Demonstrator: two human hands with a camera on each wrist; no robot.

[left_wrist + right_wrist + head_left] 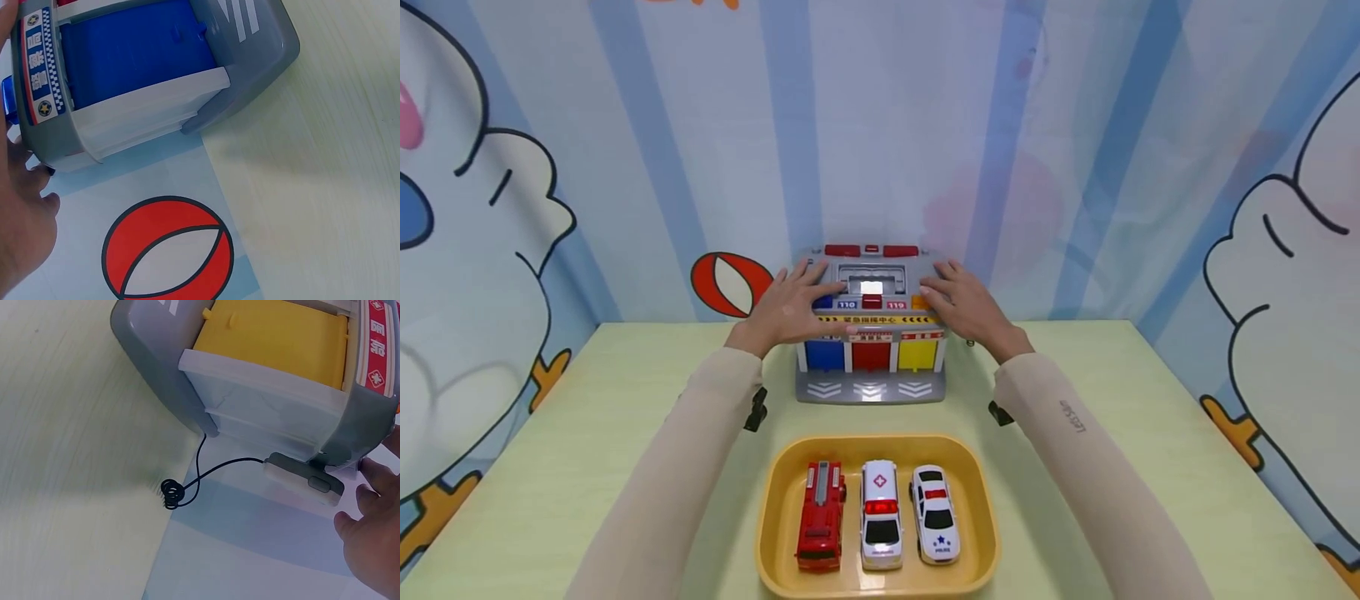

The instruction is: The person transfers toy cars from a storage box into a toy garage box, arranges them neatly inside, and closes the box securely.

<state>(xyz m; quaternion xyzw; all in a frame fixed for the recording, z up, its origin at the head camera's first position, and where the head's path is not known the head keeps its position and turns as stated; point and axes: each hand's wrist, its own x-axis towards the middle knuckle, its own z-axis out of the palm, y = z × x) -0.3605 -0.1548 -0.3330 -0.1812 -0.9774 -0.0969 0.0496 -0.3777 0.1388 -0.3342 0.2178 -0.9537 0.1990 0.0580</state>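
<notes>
A grey toy garage stands against the backdrop, with blue, red and yellow doors, all closed. My left hand lies over the left side of its roof, fingers spread, thumb across the front. From the other side, my right hand rests on the right roof edge with its fingers pointing inward. In the left wrist view, fingertips touch the edge behind the blue door. The right wrist view has fingers beside the garage's rear edge, near a small grey-and-white handset on a coiled black cord.
Nearer to me, a yellow tray holds a red fire truck, a white ambulance and a white police car. A cartoon-printed cloth backdrop rises behind the pale table.
</notes>
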